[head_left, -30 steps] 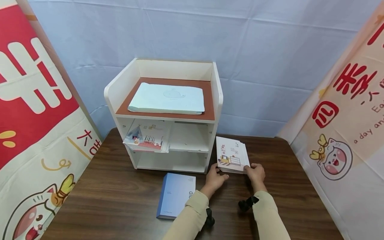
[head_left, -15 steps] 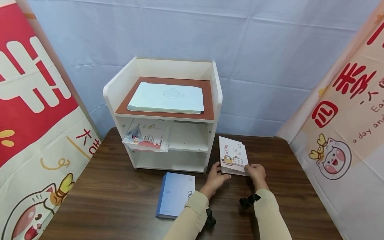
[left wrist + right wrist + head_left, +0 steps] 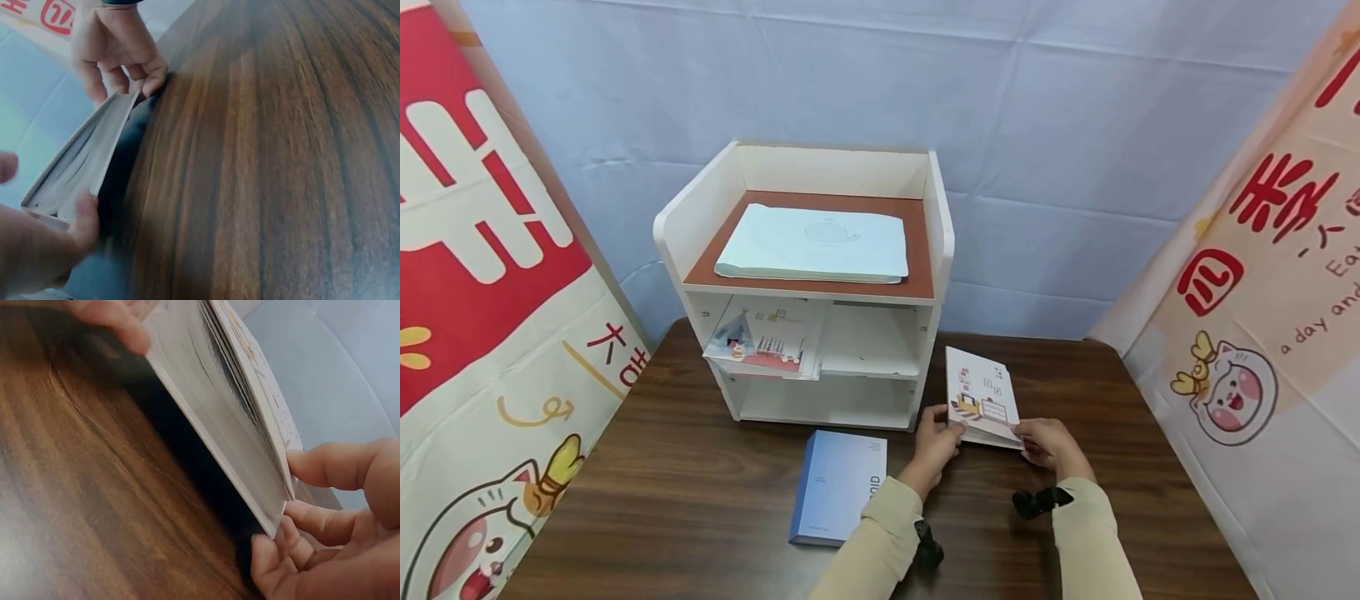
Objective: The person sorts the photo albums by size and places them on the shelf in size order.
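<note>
A white notebook (image 3: 981,393) with a building drawn on its cover is right of the white shelf, its near edge lifted off the table. Its page edges (image 3: 194,387) face me in the right wrist view, the cover slightly parted from them. My left hand (image 3: 934,446) grips the near left corner, thumb (image 3: 85,219) on the near edge. At the near right corner, my right hand (image 3: 1051,446) pinches the notebook between thumb and fingers. In the left wrist view my right hand (image 3: 119,50) is at the far end of that edge.
A blue book (image 3: 838,487) lies on the brown table (image 3: 647,500), left of my left forearm. The white shelf (image 3: 943,250) bears a pad with a whale drawing (image 3: 820,242) on top. Its middle level holds papers and a clear pouch (image 3: 733,340), jutting past the front.
The notebook has shifted slightly toward me and its near edge has risen. My left thumb has closed onto it. My right hand has moved slightly nearer, still at the right corner.
</note>
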`<state>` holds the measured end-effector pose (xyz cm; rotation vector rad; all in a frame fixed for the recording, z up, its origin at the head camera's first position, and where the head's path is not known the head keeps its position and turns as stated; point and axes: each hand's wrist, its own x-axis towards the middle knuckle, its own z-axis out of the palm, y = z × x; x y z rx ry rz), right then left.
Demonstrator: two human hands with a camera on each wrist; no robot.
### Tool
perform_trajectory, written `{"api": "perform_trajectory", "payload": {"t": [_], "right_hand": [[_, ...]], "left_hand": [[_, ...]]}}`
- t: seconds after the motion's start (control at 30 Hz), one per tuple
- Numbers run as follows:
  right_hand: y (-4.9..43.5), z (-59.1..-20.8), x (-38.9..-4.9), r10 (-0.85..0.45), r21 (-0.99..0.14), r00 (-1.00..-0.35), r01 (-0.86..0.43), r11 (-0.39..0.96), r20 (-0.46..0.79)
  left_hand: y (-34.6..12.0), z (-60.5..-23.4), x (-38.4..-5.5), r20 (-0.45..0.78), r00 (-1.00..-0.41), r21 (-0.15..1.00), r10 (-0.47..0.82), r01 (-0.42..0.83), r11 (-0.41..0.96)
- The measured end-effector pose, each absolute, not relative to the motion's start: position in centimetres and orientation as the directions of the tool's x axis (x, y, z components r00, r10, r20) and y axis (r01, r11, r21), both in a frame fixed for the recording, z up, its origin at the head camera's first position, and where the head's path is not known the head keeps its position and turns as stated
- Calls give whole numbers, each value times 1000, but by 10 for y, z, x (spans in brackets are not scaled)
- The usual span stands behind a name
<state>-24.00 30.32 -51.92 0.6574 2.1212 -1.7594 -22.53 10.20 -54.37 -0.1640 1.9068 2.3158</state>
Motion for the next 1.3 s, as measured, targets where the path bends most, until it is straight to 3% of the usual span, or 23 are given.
{"api": "perform_trajectory", "payload": {"t": [0.2, 0.4, 0.6, 0.73, 0.97, 1.3], "right_hand": [[307, -520, -239, 112, -852, -846, 524, -7, -521], [308, -518, -236, 104, -852, -846, 523, -21, -522], [306, -518, -217, 119, -880, -872, 470, -72, -476], [304, -520, -203, 69, -888, -897, 419, -189, -437], [301, -517, -179, 39, -841, -912, 358, -406, -408], [286, -514, -150, 45, -817, -939, 273, -508, -341]], "left_hand": [[103, -547, -223, -171, -985, 975, -11, -168, -145], [105, -544, -220, -202, -979, 958, -14, -195, -209], [104, -540, -208, -210, -978, 962, -12, -204, -183], [101, -534, -200, -210, -978, 959, -7, -204, -196], [93, -522, -188, -188, -980, 950, 68, -199, -239], [71, -508, -179, -190, -964, 941, 188, -233, -247]]}}
